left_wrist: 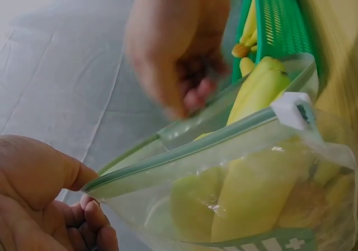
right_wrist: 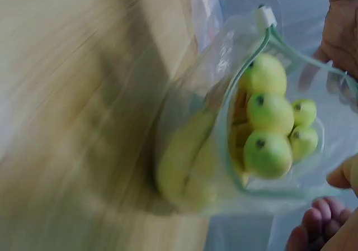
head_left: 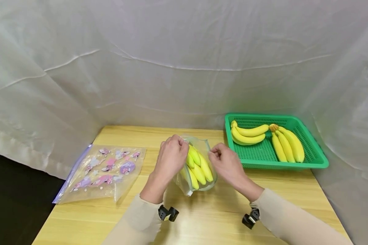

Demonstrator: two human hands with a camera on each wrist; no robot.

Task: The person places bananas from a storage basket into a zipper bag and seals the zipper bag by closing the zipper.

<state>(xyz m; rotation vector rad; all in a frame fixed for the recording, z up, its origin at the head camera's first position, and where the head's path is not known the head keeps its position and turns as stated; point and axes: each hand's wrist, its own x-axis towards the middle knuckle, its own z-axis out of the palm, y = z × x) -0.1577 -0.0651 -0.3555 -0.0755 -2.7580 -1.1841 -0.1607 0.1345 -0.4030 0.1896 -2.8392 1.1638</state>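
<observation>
Grey sheet (head_left: 184,92) right across the far side, and before it the wooden table (head_left: 202,221), running out to the near edge. Far right on it, here's the green basket (head_left: 282,165). Over at the left lies the printed bag (head_left: 107,173), flat, its lilac edge along the left. And at the centre, between two hands, the clear bag (left_wrist: 162,173), mouth gaping, its green rim (left_wrist: 207,142) spread wide!

Left hand (head_left: 171,153): clamped on the bag, thumb and fingers pinching the rim at one corner. Right hand (head_left: 228,161): fingers curled, right at the opposite side of the rim, blurred in the left wrist view; whether it's clamped on the plastic, I cannot tell.

Now the fruit! One greenish-yellow bunch (head_left: 199,166) sits inside the clear bag, banana tips towards the mouth. Two more in the basket: the left bunch (head_left: 248,139) lying sideways, the right bunch (head_left: 286,143) pointing its tips to the near side. Smallest of all, a white slider (head_left: 189,193) at the near end of the rim.
</observation>
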